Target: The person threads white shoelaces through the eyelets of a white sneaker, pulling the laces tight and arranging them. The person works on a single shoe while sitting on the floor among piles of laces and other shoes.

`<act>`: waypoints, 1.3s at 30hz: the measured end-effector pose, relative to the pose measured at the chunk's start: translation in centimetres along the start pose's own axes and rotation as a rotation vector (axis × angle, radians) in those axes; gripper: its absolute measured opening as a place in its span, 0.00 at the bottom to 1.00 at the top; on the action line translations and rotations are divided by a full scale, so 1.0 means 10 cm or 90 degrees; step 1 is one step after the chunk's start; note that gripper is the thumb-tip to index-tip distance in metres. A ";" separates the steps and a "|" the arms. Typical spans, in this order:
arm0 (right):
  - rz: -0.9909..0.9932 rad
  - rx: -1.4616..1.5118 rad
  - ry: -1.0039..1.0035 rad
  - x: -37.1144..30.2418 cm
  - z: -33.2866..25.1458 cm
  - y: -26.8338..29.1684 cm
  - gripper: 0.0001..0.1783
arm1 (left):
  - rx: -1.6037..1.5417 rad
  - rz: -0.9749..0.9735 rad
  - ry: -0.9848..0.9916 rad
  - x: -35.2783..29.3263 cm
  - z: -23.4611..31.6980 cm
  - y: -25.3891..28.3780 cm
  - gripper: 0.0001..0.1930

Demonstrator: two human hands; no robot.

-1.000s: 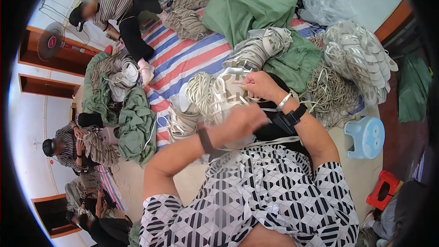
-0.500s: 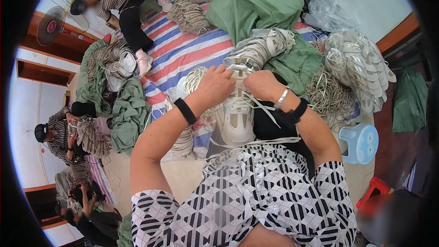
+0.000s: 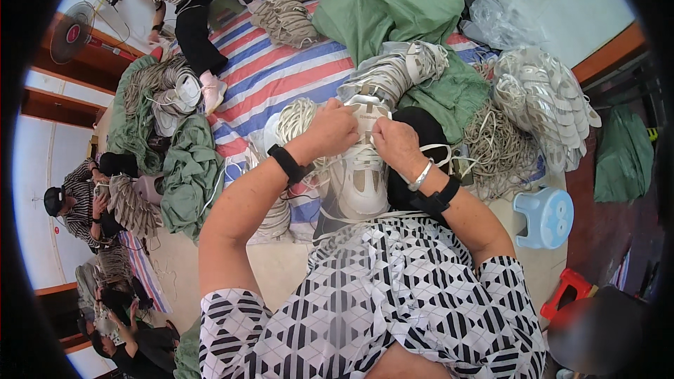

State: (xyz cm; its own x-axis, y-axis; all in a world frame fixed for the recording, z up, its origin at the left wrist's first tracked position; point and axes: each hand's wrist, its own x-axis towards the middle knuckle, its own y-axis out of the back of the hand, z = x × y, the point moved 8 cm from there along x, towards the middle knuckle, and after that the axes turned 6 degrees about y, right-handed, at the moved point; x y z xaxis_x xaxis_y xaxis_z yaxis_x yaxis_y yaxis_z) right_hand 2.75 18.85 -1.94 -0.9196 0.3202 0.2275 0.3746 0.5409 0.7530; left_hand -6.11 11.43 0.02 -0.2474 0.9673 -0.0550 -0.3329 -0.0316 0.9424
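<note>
A pale cream-and-beige sneaker [image 3: 362, 189] lies in front of me, toe toward my body, with laces crossing its lower eyelets. My left hand [image 3: 333, 130] is closed on the left edge of its opening, beside the tongue [image 3: 368, 114]. On the other side my right hand [image 3: 397, 143] pinches a white shoelace [image 3: 439, 147] close to the eyelets; the fingertips partly cover it, and a loop trails out to the right. Just beyond the sneaker lies a row of similar shoes [image 3: 382, 81] packed together. A bundle of white laces [image 3: 298, 121] sits left of my left hand.
Striped sheeting [image 3: 281, 74] covers the floor ahead. Green sacks [image 3: 393, 3], bagged shoes [image 3: 544, 102] and a heap of beige laces [image 3: 497, 142] lie around. At right stand a blue stool [image 3: 544, 217] and a red one [image 3: 565, 293]. Several people work at left, near a fan [image 3: 70, 31].
My right hand has shifted inward and down over the sneaker's eyelets, and the lace now loops out to its right. The left hand stays by the opening. The view has moved slightly.
</note>
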 end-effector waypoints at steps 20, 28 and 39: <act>0.126 0.139 -0.008 -0.26 0.17 0.61 0.14 | 0.011 0.115 -0.006 -0.10 0.35 0.35 0.08; -0.071 0.030 -0.005 -0.34 0.07 0.22 0.14 | -0.533 -0.142 0.374 -0.29 0.10 -0.19 0.12; 0.226 1.422 -0.254 -0.43 0.92 0.43 0.12 | -1.253 0.604 0.378 -1.08 -1.31 0.48 0.05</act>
State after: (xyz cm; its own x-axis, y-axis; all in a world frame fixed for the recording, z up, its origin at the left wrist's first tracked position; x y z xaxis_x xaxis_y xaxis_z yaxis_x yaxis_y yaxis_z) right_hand 9.40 26.95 -5.42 -0.8537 0.4978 -0.1527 0.2160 0.0718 -0.9738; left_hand -16.94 -2.45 0.78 -0.8582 0.3807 -0.3442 -0.0973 -0.7792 -0.6191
